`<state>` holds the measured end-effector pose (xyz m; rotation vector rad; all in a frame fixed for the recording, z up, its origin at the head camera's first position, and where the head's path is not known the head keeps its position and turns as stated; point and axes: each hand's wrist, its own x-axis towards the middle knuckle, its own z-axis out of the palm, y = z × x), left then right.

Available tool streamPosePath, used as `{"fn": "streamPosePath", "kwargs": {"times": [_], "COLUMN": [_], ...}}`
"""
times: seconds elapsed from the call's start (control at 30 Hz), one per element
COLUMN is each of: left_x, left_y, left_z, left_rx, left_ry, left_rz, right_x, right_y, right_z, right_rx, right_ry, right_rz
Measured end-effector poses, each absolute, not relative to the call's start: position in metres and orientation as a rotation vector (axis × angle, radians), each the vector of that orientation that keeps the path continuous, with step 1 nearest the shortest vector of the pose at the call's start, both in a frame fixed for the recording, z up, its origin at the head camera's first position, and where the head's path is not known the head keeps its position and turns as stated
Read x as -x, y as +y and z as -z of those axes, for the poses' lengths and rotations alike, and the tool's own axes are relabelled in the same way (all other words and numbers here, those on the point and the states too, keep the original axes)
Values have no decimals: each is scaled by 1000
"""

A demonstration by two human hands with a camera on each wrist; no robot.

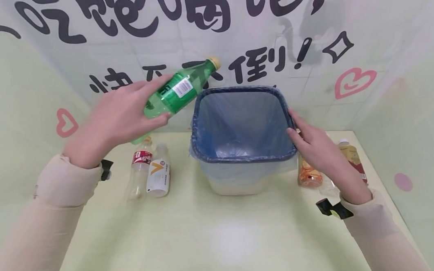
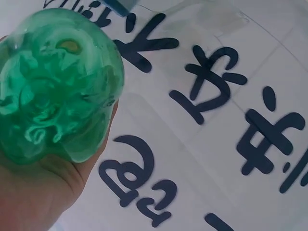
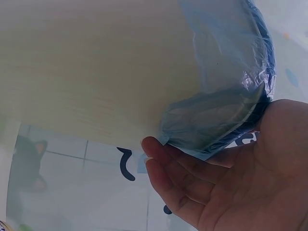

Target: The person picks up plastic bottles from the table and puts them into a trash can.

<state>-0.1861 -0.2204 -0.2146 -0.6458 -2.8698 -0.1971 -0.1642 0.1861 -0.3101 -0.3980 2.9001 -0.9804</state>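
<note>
Green bottle point(image 1: 181, 89) slants between fingers point(image 1: 154, 85) and thumb point(image 1: 157, 122) of the left hand point(image 1: 118, 112).

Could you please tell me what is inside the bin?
A blue bag lines the inside of the bin; nothing else shows in the visible part. The near rim covers the front part of the bottom, so I cannot tell whether anything lies there.

A yellow-capped green bottle point(image 1: 179, 89) is held aslant just left of an upright, blue-lined bin point(image 1: 237, 178).
</note>
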Motion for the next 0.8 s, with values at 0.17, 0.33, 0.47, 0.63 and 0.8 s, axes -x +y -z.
{"fn": "streamPosePath", "kwargs": {"times": [0.17,0.33,0.47,0.63,0.8], "left_x": [186,189,195,203,205], "left_y": [-194,-168,-147,-125,-108], "left_z": [205,199,198,200,204], "left_rx": [718,780,832,869,886], "left_ry": [-2881,-2872,-2878,-2900,-2950], "left_rz": [214,234,221,208,235], "right_x": [164,164,165,165,165], "right_y": [186,186,186,187,186], "right_z": [310,310,309,309,310], "right_rx": [403,420,424,407,411], "right_ry": [2887,2880,2883,2889,2900], "right_rz": [997,993,975,955,961]}}
